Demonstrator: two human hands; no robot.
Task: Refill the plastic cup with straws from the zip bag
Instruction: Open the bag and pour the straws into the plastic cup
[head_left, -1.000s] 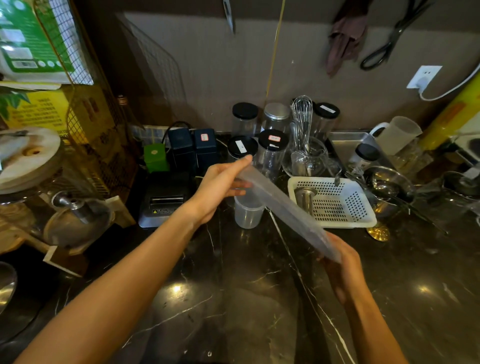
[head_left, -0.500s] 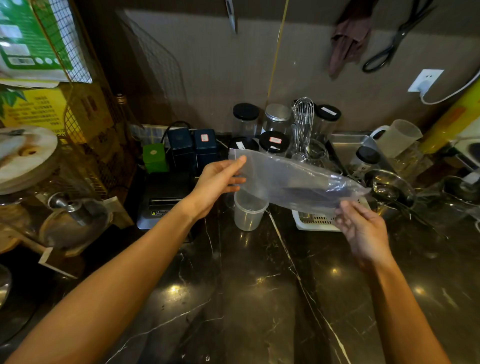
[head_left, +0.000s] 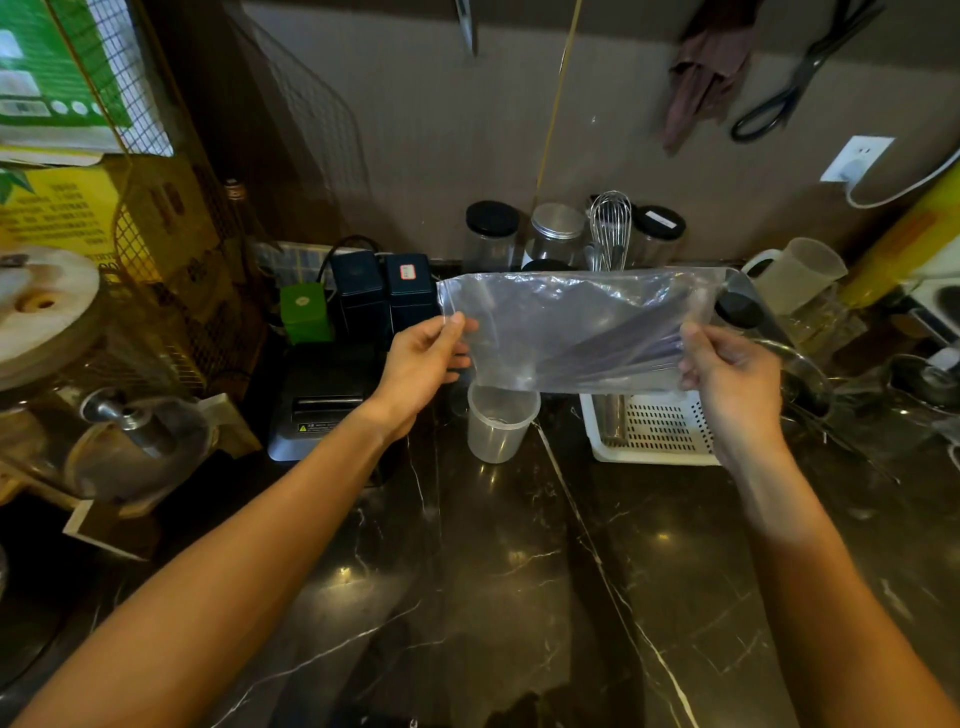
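Note:
A clear zip bag (head_left: 566, 327) is stretched level between both hands above the counter. Dark straws (head_left: 623, 345) lie inside it, slanting toward its right end. My left hand (head_left: 423, 364) pinches the bag's left edge and my right hand (head_left: 727, 371) grips its right edge. Just below the bag's lower left part, a translucent plastic cup (head_left: 498, 423) stands upright on the dark marble counter (head_left: 493, 571); I see nothing in it.
A white perforated basket (head_left: 654, 431) with a metal cup sits right of the plastic cup. Black-lidded jars (head_left: 491, 234) and a whisk (head_left: 610, 228) line the wall behind. A receipt printer (head_left: 322, 400) stands to the left, a measuring jug (head_left: 800, 270) at the right.
The bag has swung from a steep diagonal to level and risen in front of the jars. My right hand moved up and to the right, taking the bag's right edge.

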